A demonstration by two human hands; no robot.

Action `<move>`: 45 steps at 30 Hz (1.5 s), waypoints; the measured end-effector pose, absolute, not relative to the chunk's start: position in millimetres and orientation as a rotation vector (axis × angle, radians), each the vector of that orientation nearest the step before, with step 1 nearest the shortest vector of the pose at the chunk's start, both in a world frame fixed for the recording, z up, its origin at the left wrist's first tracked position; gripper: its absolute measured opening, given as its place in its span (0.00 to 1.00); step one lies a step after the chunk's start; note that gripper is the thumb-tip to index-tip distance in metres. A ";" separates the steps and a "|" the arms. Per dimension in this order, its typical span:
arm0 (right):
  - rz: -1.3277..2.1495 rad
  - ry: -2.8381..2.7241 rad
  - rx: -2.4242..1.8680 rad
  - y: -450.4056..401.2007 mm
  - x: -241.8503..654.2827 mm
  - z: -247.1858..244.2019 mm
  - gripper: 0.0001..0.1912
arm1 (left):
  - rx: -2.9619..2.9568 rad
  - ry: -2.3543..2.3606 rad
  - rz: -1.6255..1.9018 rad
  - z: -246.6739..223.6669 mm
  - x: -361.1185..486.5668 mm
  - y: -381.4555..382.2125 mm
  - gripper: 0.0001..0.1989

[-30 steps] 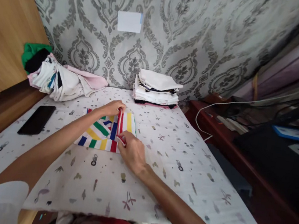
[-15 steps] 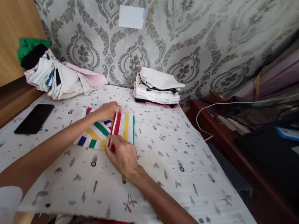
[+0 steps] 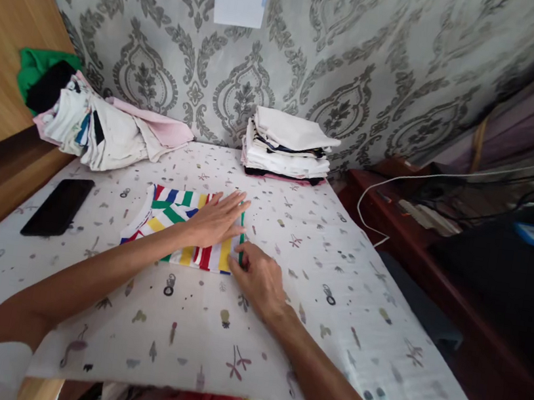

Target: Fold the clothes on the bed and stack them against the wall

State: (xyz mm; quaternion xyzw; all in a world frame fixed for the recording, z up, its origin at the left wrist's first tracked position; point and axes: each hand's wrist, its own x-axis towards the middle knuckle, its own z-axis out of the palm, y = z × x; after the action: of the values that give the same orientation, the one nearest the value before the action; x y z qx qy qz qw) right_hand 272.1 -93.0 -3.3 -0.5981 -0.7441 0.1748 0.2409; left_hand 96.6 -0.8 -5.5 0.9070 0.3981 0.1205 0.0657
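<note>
A folded striped garment [image 3: 173, 212] in red, yellow, green, blue and white lies on the patterned white cloth [image 3: 129, 333]. My left hand [image 3: 217, 219] rests flat across the garment's right half, its fingers spread and pointing to the far right corner. At the right edge, along a green stripe, my right hand [image 3: 260, 282] has its thumb and curled index finger closed on the fabric. My left forearm covers part of the garment's near left side.
A neat stack of folded clothes [image 3: 287, 146] stands at the back. Draped clothes [image 3: 112, 132] are heaped at the back left, behind a black phone [image 3: 58, 207]. A white cable [image 3: 368, 221] runs over the dark red furniture [image 3: 372, 188] on the right.
My left hand has gone from the garment's far edge to lie flat on its right half. My right hand has shifted from the middle fold to the right edge. The view has tilted slightly down.
</note>
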 end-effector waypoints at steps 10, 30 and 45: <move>0.369 -2.169 -1.646 -96.5 268.2 -3.0 0.10 | 2.659 1.193 0.140 -13.9 101.3 1.9 0.37; 1.074 -1.496 -1.610 -65.5 249.5 5.7 0.07 | 1.262 1.204 0.895 28.5 26.5 -2.3 0.10; 1.461 -1.154 -1.166 -75.8 180.9 38.0 0.37 | 0.816 1.057 0.808 40.2 19.6 0.8 0.29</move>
State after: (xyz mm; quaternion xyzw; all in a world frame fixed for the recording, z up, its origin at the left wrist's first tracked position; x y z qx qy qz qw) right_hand 180.9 -75.8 38.0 -0.4725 -0.4679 0.5924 0.4549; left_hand 19.6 0.8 40.2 0.3676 0.4765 0.3644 0.7107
